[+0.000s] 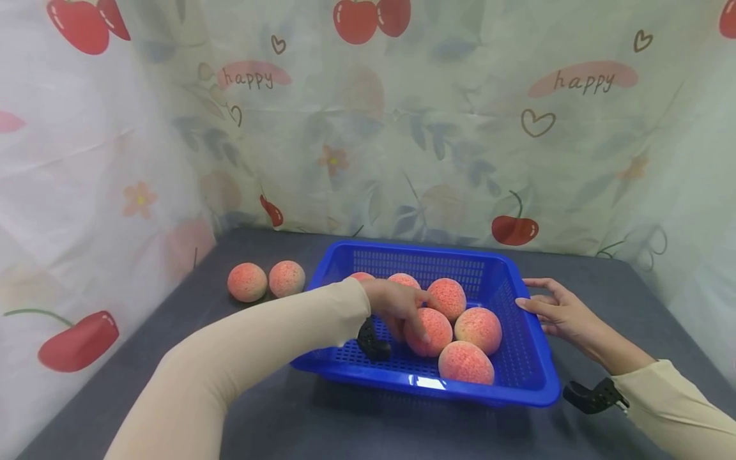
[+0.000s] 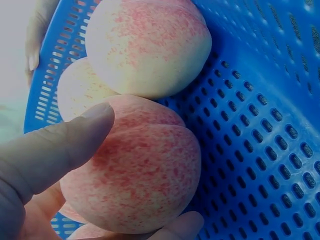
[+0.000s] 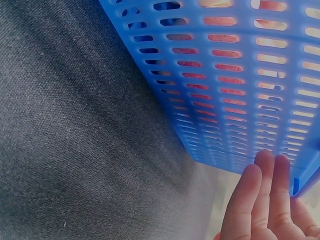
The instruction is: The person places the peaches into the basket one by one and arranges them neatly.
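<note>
A blue plastic basket (image 1: 414, 383) with slotted walls stands on the dark cloth and contains several pink-and-cream peaches. My left hand (image 1: 397, 303) reaches into it and grips a peach (image 2: 135, 170), thumb on one side and fingers round the other. Against that fruit in the left wrist view lies another peach (image 2: 150, 45). At the basket's right side, my right hand (image 1: 560, 313) holds the rim with the thumb over the edge. Its fingers (image 3: 265, 190) lie along the outer slotted wall in the right wrist view.
Two peaches (image 1: 247, 282) sit side by side on the dark cloth (image 1: 190, 358) to the left of the basket. A printed curtain (image 1: 391, 147) with cherries and hearts stands behind and at both sides.
</note>
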Available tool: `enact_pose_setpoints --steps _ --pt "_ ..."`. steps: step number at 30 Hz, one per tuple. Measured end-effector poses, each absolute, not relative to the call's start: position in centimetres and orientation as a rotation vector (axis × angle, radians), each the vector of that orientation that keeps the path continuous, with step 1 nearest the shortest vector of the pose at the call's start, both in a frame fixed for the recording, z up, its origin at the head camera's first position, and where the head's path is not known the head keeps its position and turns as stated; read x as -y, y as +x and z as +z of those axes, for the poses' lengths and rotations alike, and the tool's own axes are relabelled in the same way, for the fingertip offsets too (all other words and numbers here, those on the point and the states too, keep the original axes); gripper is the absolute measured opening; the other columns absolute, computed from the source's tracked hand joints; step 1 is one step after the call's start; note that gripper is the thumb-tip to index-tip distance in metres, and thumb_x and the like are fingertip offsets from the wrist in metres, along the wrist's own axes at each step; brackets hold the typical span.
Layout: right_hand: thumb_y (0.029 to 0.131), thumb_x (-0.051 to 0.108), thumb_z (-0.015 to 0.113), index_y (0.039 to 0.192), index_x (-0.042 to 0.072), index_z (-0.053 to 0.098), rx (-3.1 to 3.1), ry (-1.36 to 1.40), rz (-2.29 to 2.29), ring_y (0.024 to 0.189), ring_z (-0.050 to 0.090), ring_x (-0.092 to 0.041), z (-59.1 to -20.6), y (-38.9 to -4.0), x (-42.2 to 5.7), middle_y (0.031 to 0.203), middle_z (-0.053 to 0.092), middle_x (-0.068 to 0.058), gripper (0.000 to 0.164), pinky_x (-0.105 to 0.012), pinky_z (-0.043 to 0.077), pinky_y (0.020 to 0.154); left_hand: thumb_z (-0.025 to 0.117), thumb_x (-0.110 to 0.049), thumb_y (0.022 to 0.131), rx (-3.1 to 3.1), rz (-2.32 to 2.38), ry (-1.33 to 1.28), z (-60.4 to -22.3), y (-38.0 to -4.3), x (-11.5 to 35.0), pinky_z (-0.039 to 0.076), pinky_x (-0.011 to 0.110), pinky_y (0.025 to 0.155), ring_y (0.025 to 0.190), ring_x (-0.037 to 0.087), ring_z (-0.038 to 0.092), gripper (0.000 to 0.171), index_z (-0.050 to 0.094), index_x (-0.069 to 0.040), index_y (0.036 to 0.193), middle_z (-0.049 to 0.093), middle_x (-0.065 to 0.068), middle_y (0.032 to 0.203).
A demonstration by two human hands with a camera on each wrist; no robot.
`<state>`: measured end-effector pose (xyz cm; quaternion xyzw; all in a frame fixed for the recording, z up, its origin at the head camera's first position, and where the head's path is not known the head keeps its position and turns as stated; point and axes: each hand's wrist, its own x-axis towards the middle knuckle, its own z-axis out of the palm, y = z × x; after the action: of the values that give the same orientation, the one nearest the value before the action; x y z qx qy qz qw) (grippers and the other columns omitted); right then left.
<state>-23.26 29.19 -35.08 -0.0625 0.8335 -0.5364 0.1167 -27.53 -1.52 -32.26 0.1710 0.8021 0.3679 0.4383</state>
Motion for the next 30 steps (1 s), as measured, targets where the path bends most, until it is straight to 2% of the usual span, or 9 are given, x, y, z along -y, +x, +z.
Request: enact_pose_setpoints --steps 4,8,14,18,22,26,30 --pt "0.099 0.032 0.055 0.148 -0.002 0.011 -2.428 -0.188 -1.579 0.093 0.069 -0.015 -35.0 -23.3 -29.2 0.114 0.064 -0.014 0.074 -0.039 0.059 0.078 0.075 -0.002 0.081 -2.002 0.911 0.418 -32.0 -27.7 1.8 0.053 0.049 0.091 0.108 0.027 0.06 0.063 0.05 -0.019 0.136 0.034 0.012 0.15" --pt "0.099 0.031 0.055 0.148 -0.002 0.011 -2.421 -0.192 -1.589 0.091 0.069 -0.014 -35.0 -23.4 -29.3 0.111 0.065 -0.011 0.074 -0.038 0.059 0.077 0.076 -0.006 0.081 -2.016 0.896 0.415 -31.4 -27.8 2.2 0.055 0.045 0.087 0.105 0.028 0.063 0.058 0.055 -0.021 0.133 0.028 0.012 0.155" --pt "0.099 0.031 0.055 0.148 -0.002 0.011 -2.432 -0.195 -1.583 0.09 0.069 -0.013 -35.0 -23.4 -29.3 0.11 0.065 -0.01 0.074 -0.038 0.059 0.077 0.076 -0.008 0.081 -2.004 0.917 0.441 -30.4 -27.9 3.0 0.056 0.046 0.087 0.097 0.03 0.066 0.055 0.058 -0.021 0.131 0.041 0.012 0.145" --pt "0.099 0.031 0.055 0.148 -0.002 0.011 -2.437 -0.196 -1.581 0.09 0.069 -0.014 -35.1 -23.3 -29.3 0.11 0.065 -0.011 0.073 -0.038 0.059 0.077 0.076 -0.012 0.083 -2.028 0.881 0.493 -29.6 -28.0 3.6 0.054 0.044 0.092 0.104 0.027 0.064 0.059 0.053 -0.02 0.136 0.054 0.008 0.13" --pt "0.099 0.03 0.055 0.148 -0.003 0.012 -2.436 -0.201 -1.591 0.089 0.069 -0.013 -35.2 -23.3 -29.3 0.111 0.065 -0.011 0.072 -0.038 0.06 0.076 0.075 -0.012 0.084 -2.033 0.9 0.52 -28.7 -28.1 4.1 0.052 0.044 0.096 0.111 0.027 0.063 0.061 0.051 -0.018 0.139 0.061 0.007 0.121" --pt "0.099 0.03 0.055 0.148 -0.002 0.012 -2.437 -0.2 -1.592 0.089 0.069 -0.013 -35.2 -23.3 -29.3 0.112 0.064 -0.012 0.073 -0.038 0.06 0.076 0.073 -0.012 0.086 -2.021 0.946 0.56 -27.7 -27.9 4.9 0.053 0.042 0.094 0.112 0.028 0.063 0.062 0.048 -0.015 0.142 0.063 0.009 0.122" --pt "0.099 0.03 0.055 0.148 -0.002 0.012 -2.438 -0.194 -1.589 0.089 0.069 -0.013 -35.2 -23.2 -29.3 0.111 0.065 -0.011 0.073 -0.037 0.06 0.076 0.073 -0.014 0.086 -2.015 0.997 0.601 -26.6 -27.6 5.8 0.052 0.04 0.096 0.113 0.022 0.062 0.059 0.049 -0.016 0.139 0.061 0.009 0.128"
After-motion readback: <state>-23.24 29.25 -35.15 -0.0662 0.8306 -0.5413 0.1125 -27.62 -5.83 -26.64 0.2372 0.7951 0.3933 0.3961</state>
